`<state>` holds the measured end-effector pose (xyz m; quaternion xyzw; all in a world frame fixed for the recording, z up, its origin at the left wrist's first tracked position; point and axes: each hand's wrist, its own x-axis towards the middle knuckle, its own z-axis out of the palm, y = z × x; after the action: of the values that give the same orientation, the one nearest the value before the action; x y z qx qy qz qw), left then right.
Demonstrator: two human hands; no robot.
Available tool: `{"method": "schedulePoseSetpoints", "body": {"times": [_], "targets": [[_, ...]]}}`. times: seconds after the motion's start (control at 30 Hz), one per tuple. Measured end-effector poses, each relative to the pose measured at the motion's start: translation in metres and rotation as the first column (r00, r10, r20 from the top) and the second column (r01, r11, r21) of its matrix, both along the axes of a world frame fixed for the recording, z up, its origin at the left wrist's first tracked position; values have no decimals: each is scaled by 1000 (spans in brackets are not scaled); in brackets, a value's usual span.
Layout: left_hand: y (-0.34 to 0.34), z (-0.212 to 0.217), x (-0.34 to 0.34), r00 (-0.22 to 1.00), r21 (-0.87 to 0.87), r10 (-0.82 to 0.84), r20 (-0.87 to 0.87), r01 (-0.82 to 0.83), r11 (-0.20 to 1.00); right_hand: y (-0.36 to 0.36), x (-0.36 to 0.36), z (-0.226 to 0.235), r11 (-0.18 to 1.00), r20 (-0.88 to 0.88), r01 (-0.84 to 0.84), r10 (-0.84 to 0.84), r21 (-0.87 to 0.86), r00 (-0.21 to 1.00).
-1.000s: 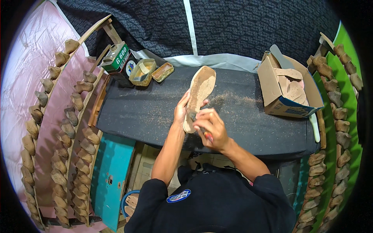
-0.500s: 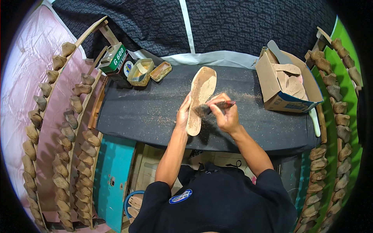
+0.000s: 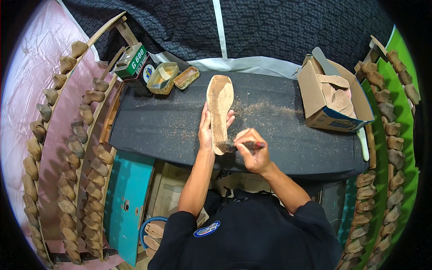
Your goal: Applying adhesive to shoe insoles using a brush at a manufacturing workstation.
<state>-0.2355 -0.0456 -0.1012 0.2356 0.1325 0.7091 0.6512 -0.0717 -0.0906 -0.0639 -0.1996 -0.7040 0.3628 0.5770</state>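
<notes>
My left hand (image 3: 206, 130) is wrapped round a pale tan shoe sole (image 3: 220, 101) from beneath, its fingertips showing at the far side. The sole is held above the dark-covered table, wide toe end away from me. A darker brown, wet-looking coat covers part of its surface, with paler patches left along the edges. In my right hand (image 3: 253, 153) is a brush (image 3: 252, 145) with a dark and red handle. Its dark bristles (image 3: 226, 146) touch the narrow heel end of the sole. The fingers of my right hand are closed round the handle.
Brown crumbs lie scattered over the table (image 3: 157, 135). At the back left stand a green-and-black can (image 3: 135, 67) and two small tubs (image 3: 163, 78). A cardboard box (image 3: 315, 96) of sole pieces sits at the right. Racks of wooden shoe lasts (image 3: 65, 204) flank both sides.
The sole has turned more upright and shifted slightly left. My right hand has brought the brush down and left, from the sole's middle to its heel end.
</notes>
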Motion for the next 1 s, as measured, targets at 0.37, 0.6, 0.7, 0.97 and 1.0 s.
{"method": "schedulePoseSetpoints", "body": {"times": [0.37,0.6,0.7,0.97,1.0], "targets": [[-11,-20,3,991,-1,-127,-30,127,992,26,18,17,992,127,21,-37,124,991],[-30,7,17,987,21,-87,-138,91,996,41,12,35,957,-30,244,-242,158,970],[-36,15,17,981,85,-157,-113,167,982,54,13,43,903,-81,344,-334,259,939],[-28,2,4,989,50,-97,-114,103,993,18,-9,9,977,-48,200,-197,79,979],[-32,8,4,992,83,-129,-11,129,988,10,-12,5,983,-22,175,-174,60,984]]}}
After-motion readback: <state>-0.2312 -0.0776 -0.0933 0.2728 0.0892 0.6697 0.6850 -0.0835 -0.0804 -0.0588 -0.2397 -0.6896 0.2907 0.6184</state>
